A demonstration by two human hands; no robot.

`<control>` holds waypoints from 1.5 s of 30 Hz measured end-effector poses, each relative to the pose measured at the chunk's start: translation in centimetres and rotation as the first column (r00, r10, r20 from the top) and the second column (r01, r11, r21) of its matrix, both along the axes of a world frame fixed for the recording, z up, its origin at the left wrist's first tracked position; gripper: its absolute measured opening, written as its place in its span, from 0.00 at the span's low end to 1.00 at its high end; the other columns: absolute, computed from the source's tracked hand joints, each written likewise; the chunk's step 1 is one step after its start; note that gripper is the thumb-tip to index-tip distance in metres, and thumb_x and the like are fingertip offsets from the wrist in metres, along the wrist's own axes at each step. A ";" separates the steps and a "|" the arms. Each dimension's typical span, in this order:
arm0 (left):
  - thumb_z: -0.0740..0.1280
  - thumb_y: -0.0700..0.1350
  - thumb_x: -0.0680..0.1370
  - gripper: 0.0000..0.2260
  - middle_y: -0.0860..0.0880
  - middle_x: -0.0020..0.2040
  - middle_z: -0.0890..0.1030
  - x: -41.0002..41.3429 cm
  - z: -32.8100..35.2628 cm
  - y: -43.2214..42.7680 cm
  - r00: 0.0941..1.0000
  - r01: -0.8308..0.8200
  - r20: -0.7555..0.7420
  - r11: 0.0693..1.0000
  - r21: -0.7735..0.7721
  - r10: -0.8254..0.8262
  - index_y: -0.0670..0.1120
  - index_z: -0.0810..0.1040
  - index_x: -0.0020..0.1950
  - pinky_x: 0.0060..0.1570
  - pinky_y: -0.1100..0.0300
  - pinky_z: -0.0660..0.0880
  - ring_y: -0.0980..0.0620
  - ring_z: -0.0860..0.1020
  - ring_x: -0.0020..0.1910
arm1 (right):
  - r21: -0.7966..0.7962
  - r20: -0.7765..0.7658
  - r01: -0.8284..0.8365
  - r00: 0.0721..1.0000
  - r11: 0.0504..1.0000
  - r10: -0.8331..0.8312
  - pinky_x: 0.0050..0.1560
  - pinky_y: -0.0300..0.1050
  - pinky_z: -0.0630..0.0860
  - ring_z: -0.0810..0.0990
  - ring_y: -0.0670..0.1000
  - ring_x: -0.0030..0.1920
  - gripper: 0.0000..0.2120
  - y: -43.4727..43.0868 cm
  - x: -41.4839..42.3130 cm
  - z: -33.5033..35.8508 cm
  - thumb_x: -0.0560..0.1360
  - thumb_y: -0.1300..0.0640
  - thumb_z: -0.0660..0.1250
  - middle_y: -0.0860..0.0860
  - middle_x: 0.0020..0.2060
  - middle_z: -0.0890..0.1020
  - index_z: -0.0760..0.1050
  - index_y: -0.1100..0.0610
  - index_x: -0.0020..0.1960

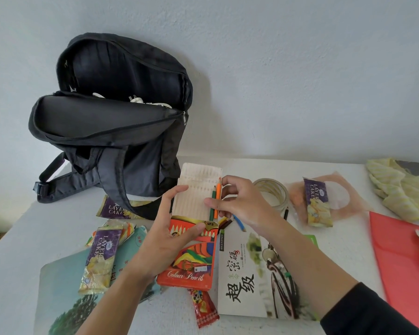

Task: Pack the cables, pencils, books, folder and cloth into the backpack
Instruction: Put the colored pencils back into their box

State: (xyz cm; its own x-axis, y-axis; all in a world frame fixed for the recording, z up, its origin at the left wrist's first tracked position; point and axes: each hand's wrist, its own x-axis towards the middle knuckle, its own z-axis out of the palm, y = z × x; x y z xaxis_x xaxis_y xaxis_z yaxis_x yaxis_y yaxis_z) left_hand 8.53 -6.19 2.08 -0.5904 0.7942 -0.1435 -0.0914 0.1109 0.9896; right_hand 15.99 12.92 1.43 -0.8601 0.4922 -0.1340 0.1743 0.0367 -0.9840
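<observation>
A black backpack [121, 112] stands unzipped at the table's back left, with white cables [140, 101] showing inside. My left hand [169, 238] grips an orange colour pencil box [191, 257] whose pale inner tray [196, 189] is slid out. My right hand [242, 204] pinches an orange pencil [218, 192] and a green pencil [213, 209] over the tray's right side. Loose pencils [237, 222] lie just behind the box. A white book [259, 274] lies under my right forearm, a teal book [68, 286] at the left. A red folder [402, 262] and a pale yellow cloth [402, 189] are at the right.
Layer cake snack packets [99, 259] [318, 204] [116, 209] lie on the table, one on the teal book and one on a pink bag. A roll of tape [273, 189] sits behind my right hand. A red candy wrapper [203, 308] lies near the front edge. A wall stands behind.
</observation>
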 end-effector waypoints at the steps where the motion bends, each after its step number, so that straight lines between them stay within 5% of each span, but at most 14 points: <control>1: 0.70 0.36 0.79 0.29 0.44 0.57 0.82 0.0 -0.1 0.0 1.000 0.000 0.006 1.000 0.003 0.000 0.64 0.64 0.69 0.35 0.58 0.83 0.43 0.87 0.44 | 0.015 -0.002 -0.010 1.000 1.000 0.010 0.30 0.42 0.75 0.80 0.51 0.30 0.14 0.0 0.0 0.0 0.70 0.59 0.81 0.56 0.39 0.83 0.79 0.59 0.52; 9: 0.70 0.37 0.79 0.27 0.47 0.59 0.80 -0.5 0.0 0.3 0.997 -0.019 -0.073 1.000 -0.009 0.018 0.62 0.65 0.68 0.36 0.58 0.83 0.44 0.87 0.47 | -0.036 0.027 -0.111 0.993 0.993 0.112 0.36 0.45 0.78 0.82 0.57 0.37 0.18 -0.3 0.5 -0.4 0.68 0.57 0.82 0.62 0.45 0.85 0.79 0.56 0.53; 14: 0.71 0.38 0.78 0.27 0.43 0.57 0.81 -0.5 0.0 0.2 0.998 -0.024 -0.050 0.999 -0.026 0.023 0.62 0.65 0.68 0.34 0.58 0.82 0.42 0.87 0.43 | -0.095 -0.017 -0.085 0.996 0.992 0.084 0.35 0.44 0.72 0.80 0.53 0.37 0.14 -0.2 0.8 0.1 0.76 0.49 0.75 0.56 0.40 0.84 0.77 0.55 0.57; 22: 0.72 0.40 0.77 0.26 0.44 0.58 0.82 -0.6 -0.6 -0.1 0.999 -0.046 -0.023 0.999 -0.025 0.045 0.62 0.68 0.67 0.36 0.56 0.83 0.41 0.87 0.47 | 0.031 0.050 -0.135 0.990 0.990 0.134 0.42 0.47 0.79 0.84 0.55 0.38 0.14 -0.2 0.8 -0.3 0.72 0.56 0.80 0.50 0.38 0.83 0.79 0.56 0.53; 25: 0.73 0.42 0.77 0.24 0.46 0.53 0.85 -0.7 -0.8 -0.4 0.998 -0.063 0.012 0.997 -0.046 0.064 0.63 0.69 0.66 0.36 0.52 0.84 0.40 0.87 0.45 | -0.003 0.066 -0.146 0.987 0.989 0.146 0.35 0.38 0.74 0.83 0.50 0.35 0.12 -0.5 0.9 0.1 0.74 0.53 0.77 0.49 0.39 0.84 0.79 0.54 0.53; 28: 0.73 0.43 0.77 0.23 0.48 0.51 0.86 -0.9 -1.0 -0.6 0.992 -0.120 0.020 0.991 -0.064 0.121 0.63 0.69 0.65 0.36 0.51 0.84 0.40 0.87 0.44 | 0.066 0.059 -0.022 0.998 0.998 0.018 0.33 0.44 0.74 0.82 0.50 0.34 0.09 0.4 0.6 -0.1 0.79 0.48 0.71 0.51 0.41 0.86 0.78 0.53 0.52; 31: 0.73 0.44 0.77 0.23 0.48 0.50 0.86 -1.5 -1.0 -1.1 0.982 -0.190 0.001 0.979 -0.079 0.191 0.63 0.69 0.64 0.34 0.55 0.83 0.43 0.87 0.43 | 0.479 0.127 -0.024 0.991 0.878 -0.042 0.40 0.53 0.79 0.81 0.51 0.34 0.03 1.7 0.7 -1.9 0.80 0.53 0.70 0.47 0.39 0.83 0.80 0.50 0.47; 35: 0.73 0.43 0.77 0.25 0.47 0.55 0.84 -2.1 -0.9 -1.4 0.982 -0.191 -0.025 0.977 -0.097 0.190 0.64 0.67 0.65 0.35 0.55 0.83 0.44 0.87 0.45 | 0.743 0.339 -0.289 0.940 0.604 0.033 0.51 0.48 0.72 0.71 0.50 0.51 0.07 1.2 1.0 -4.4 0.79 0.55 0.68 0.46 0.49 0.80 0.84 0.49 0.52; 39: 0.73 0.42 0.77 0.26 0.50 0.55 0.83 -2.2 -1.1 -1.5 0.985 -0.171 -0.042 0.981 -0.090 0.168 0.66 0.67 0.64 0.37 0.56 0.84 0.46 0.87 0.46 | 0.785 0.458 -0.411 0.889 0.463 0.011 0.54 0.51 0.64 0.67 0.52 0.60 0.08 0.5 0.3 -5.2 0.81 0.52 0.68 0.44 0.56 0.77 0.84 0.45 0.57; 45: 0.73 0.41 0.78 0.26 0.50 0.53 0.86 -2.1 -1.4 -1.7 0.990 -0.139 -0.029 0.988 -0.065 0.138 0.65 0.67 0.65 0.38 0.55 0.84 0.46 0.87 0.47 | 0.763 0.510 -0.477 0.859 0.436 0.048 0.52 0.51 0.59 0.68 0.51 0.60 0.03 0.6 0.0 -4.9 0.80 0.53 0.69 0.45 0.54 0.78 0.78 0.47 0.53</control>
